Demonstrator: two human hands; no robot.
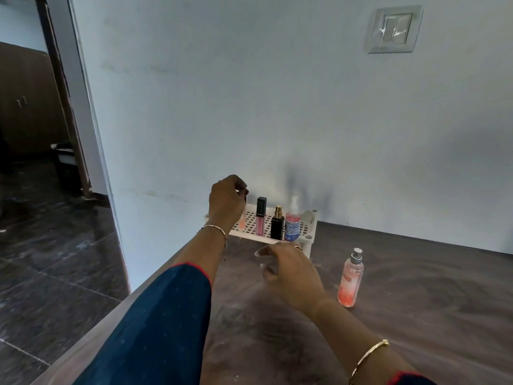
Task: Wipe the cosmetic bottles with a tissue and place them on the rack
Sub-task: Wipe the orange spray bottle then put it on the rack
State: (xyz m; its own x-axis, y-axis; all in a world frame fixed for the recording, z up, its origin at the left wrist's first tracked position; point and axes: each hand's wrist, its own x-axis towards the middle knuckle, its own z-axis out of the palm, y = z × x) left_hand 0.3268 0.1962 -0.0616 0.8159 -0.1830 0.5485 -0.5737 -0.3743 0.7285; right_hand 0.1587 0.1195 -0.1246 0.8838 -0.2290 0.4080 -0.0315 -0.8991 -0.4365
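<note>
Closest to me, my left arm runs forward in a dark blue dotted sleeve [155, 323] with a red hem, and a thin gold bangle [366, 357] circles my right wrist. Both reach over a brown wood-grain tabletop [416, 329], matte and faintly dusty.

My right hand [291, 270] hovers just in front of the rack, fingers spread and loosely curled, holding nothing; it is blurred, so I cannot make out finer detail. To the right of that hand, in front of the rack and apart from it, a tall clear spray bottle [349, 279] stands upright on the tabletop, filled with pink liquid, with a silver nozzle.

The rack [309, 226] is white plastic with a perforated grid floor and round corner posts, set against the wall. My left hand [226, 202] is at its left end, fingertips pinched on the top of a small pale peach tube [242, 221], mostly hidden behind my wrist. Rightward on the rack stand a pink lip-gloss tube [260, 218] with a square black cap, a black bottle [277, 224] with a gold collar, and a clear pump bottle [292, 222] with a blue label.

Behind the rack rises a smooth pale blue wall [249, 93].
</note>
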